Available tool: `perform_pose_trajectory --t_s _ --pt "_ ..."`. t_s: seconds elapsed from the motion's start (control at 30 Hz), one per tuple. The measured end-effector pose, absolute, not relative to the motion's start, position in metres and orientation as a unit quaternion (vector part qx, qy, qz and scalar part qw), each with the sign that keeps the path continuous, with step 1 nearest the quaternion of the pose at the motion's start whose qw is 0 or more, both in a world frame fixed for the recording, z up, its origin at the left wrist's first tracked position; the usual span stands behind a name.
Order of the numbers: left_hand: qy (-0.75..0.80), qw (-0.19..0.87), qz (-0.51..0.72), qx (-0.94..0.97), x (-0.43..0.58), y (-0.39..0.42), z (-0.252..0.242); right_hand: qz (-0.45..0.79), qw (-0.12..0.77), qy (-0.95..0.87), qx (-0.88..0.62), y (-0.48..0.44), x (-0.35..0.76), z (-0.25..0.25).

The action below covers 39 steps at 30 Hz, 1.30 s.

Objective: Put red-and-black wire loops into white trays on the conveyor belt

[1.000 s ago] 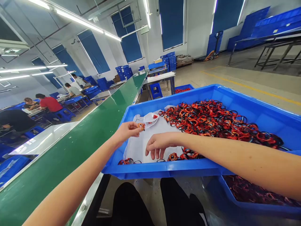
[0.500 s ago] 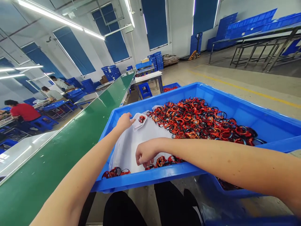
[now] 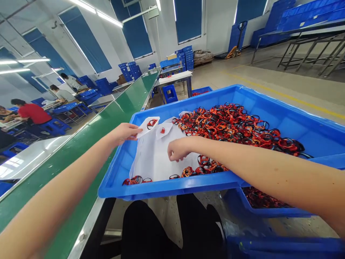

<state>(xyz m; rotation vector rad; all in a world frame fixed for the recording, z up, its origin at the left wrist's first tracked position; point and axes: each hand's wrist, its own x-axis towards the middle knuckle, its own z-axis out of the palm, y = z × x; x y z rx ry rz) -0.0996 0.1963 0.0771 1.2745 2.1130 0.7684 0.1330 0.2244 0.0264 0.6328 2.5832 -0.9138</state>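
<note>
My left hand (image 3: 124,133) pinches the edge of a white card (image 3: 144,131) above the left rim of a blue bin (image 3: 172,187). On that card is a small red and black ring shape; whether it is printed or lying there I cannot tell. A second white card (image 3: 167,126), with a small red patch, rests on the white paper lining (image 3: 147,160). Over the lining, my right hand (image 3: 179,148) has its fingers curled down, and anything inside them is hidden. Many red and black wire-wound rings (image 3: 229,124) are heaped at the bin's far right, with several more (image 3: 188,172) along its near wall.
A green conveyor belt (image 3: 107,118) runs along the left of the bin. Below right stands another blue bin (image 3: 269,212) with more rings. Several people sit at tables on the far left, one in a red top (image 3: 36,112). A pallet jack (image 3: 235,48) stands at the back.
My left hand has moved left and toward me, lifting a white card off the spot where another lies. My right hand has risen away from the rings by the near wall.
</note>
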Motion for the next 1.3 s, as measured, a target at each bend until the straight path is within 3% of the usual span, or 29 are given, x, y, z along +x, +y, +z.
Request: perform_pose_trajectory --t_s 0.13,0.27,0.33,0.5,0.7,0.83,0.97,1.1,1.3 --pt "0.822 0.256 0.251 0.442 -0.14 0.101 0.118 -0.292 0.201 0.912 0.209 0.22 0.136 0.026" --pt "0.879 0.219 0.24 0.35 -0.188 -0.005 0.13 -0.28 0.121 0.943 0.134 0.209 0.129 0.018" --pt "0.898 0.214 0.234 0.305 -0.207 -0.057 0.12 -0.299 0.12 0.942 0.095 0.203 0.125 0.011" --pt "0.92 0.217 0.231 0.229 -0.227 -0.168 0.068 -0.311 0.24 0.914 0.098 0.195 0.121 -0.005" --pt "0.914 0.234 0.276 0.183 -0.224 -0.236 0.027 -0.324 0.225 0.91 0.132 0.199 0.123 -0.014" --pt "0.931 0.21 0.22 0.201 -0.217 -0.244 0.034 -0.403 0.069 0.905 0.12 0.207 0.119 -0.009" --pt "0.958 -0.016 0.169 0.229 -0.209 -0.218 0.056 -0.599 -0.088 0.779 0.165 0.21 0.119 0.006" --pt "0.909 -0.075 0.251 0.325 -0.174 -0.144 0.073 -0.718 -0.112 0.663 0.18 0.206 0.121 0.017" --pt "0.746 0.026 0.325 0.58 -0.081 -0.005 0.074 -0.747 -0.105 0.638 0.156 0.203 0.122 0.02"
